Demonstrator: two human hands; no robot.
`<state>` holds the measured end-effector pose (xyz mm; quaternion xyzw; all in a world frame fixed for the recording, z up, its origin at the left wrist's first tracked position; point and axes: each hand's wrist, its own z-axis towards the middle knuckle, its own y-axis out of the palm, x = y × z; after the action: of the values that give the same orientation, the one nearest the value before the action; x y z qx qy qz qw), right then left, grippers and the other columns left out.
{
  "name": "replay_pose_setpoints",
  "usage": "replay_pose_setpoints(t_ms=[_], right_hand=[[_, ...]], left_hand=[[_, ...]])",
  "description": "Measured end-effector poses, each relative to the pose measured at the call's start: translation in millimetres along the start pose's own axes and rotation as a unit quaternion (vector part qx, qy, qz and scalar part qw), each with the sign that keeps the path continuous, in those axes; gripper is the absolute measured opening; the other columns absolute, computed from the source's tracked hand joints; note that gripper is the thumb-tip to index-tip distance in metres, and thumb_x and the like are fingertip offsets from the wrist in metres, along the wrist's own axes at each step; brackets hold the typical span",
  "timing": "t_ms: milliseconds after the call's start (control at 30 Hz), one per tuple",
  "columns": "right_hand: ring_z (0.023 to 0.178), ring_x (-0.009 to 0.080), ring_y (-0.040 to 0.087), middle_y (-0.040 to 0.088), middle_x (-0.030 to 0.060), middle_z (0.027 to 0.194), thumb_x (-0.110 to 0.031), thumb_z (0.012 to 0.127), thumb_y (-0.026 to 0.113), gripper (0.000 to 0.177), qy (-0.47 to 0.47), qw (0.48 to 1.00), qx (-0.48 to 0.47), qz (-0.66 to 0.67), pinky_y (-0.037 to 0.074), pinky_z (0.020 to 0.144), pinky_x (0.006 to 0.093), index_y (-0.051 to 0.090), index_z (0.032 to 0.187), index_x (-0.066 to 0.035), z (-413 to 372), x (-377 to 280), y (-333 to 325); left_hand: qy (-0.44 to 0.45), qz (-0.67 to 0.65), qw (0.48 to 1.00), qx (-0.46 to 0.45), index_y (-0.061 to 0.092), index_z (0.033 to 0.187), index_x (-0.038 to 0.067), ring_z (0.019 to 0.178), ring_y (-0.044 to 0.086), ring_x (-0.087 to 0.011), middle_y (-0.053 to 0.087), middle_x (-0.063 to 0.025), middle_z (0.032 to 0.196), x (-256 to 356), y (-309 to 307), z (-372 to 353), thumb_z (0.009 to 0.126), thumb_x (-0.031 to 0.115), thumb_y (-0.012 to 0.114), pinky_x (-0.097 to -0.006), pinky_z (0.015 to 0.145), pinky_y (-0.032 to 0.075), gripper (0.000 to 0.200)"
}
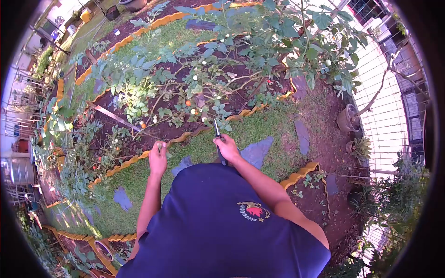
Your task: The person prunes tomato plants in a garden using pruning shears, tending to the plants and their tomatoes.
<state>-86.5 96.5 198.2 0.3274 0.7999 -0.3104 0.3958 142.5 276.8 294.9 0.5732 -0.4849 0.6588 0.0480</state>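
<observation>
My right hand (225,144) is closed around the dark handle of a pointed tool (217,129), whose blade points up toward the plants; whether it is a knife or shears cannot be made out. My left hand (158,155) is raised beside the bed's edging, its fingers pressed together; what they hold, if anything, is too small to name. Ahead of both hands are tomato plants with green fruit (204,119) and an orange tomato (188,103). Another orange tomato (143,125) hangs low at the left, near a wooden stake (113,116).
Wavy yellow edging (134,160) borders the soil bed in front of me. Flat stones (256,152) lie in the grass. At the right are a large pot (348,118) and a white wire fence (380,102). Another edged bed (301,175) lies at the lower right.
</observation>
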Motion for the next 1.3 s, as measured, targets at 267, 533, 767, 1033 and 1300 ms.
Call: replay_pose_setpoints(t_ms=[267, 533, 767, 1033, 1300], right_hand=[[0.088, 0.0322, 0.070, 0.072, 0.0145, 0.094, -0.042, 0.082, 0.069, 0.050, -0.037, 0.993, -0.015, -0.113, 0.052, 0.081, 0.0427, 0.064, 0.117, -0.007, 16.4, -55.8, -82.9], [0.084, 0.0302, 0.070, 0.072, 0.0158, 0.090, -0.039, 0.083, 0.069, 0.051, -0.048, 0.990, -0.043, -0.124, 0.053, 0.078, 0.0419, 0.062, 0.120, -0.005, 52.5, -21.3, -124.0], [0.092, 0.0375, 0.070, 0.073, 0.0161, 0.097, -0.042, 0.083, 0.066, 0.051, -0.083, 0.979, -0.103, -0.155, 0.053, 0.082, 0.0476, 0.061, 0.121, -0.009, 65.3, -49.3, -142.4], [0.090, 0.0384, 0.069, 0.072, 0.0197, 0.093, -0.043, 0.083, 0.067, 0.046, -0.189, 0.946, -0.123, -0.233, 0.053, 0.084, 0.0486, 0.063, 0.108, -0.005, 88.0, -105.0, -127.5], [0.085, 0.0364, 0.071, 0.071, 0.0210, 0.088, -0.038, 0.082, 0.067, 0.045, -0.180, 0.932, -0.126, -0.289, 0.054, 0.082, 0.0480, 0.064, 0.107, 0.000, 104.7, -123.1, -95.8]], left_hand=[[0.261, 0.330, 0.902, -0.099, 0.060, 0.131, 0.010, 0.074, 0.072, -0.0312, 0.033, -0.0210, 0.155, 148.9, 114.1, 59.1, 0.078, -0.001, 0.058, -0.0421, 0.067, 0.058, 0.054], [0.179, 0.471, 0.862, -0.065, 0.057, 0.137, 0.009, 0.065, 0.071, -0.0288, 0.013, -0.0223, 0.163, 182.3, 175.4, 102.6, 0.075, -0.001, 0.061, -0.0379, 0.058, 0.057, 0.063], [0.184, 0.504, 0.835, -0.123, 0.060, 0.133, 0.014, 0.081, 0.073, -0.0297, 0.026, -0.0173, 0.160, 199.2, 158.8, 137.5, 0.079, 0.002, 0.059, -0.0407, 0.069, 0.059, 0.055], [0.218, 0.562, 0.772, -0.201, 0.066, 0.127, 0.024, 0.090, 0.071, -0.0302, 0.045, -0.0081, 0.144, 226.7, 124.1, 175.9, 0.077, 0.002, 0.066, -0.0410, 0.076, 0.059, 0.055], [0.241, 0.549, 0.768, -0.224, 0.066, 0.128, 0.020, 0.105, 0.067, -0.0312, 0.046, -0.0067, 0.144, 237.8, 110.7, 188.7, 0.079, 0.000, 0.063, -0.0431, 0.088, 0.057, 0.053]])
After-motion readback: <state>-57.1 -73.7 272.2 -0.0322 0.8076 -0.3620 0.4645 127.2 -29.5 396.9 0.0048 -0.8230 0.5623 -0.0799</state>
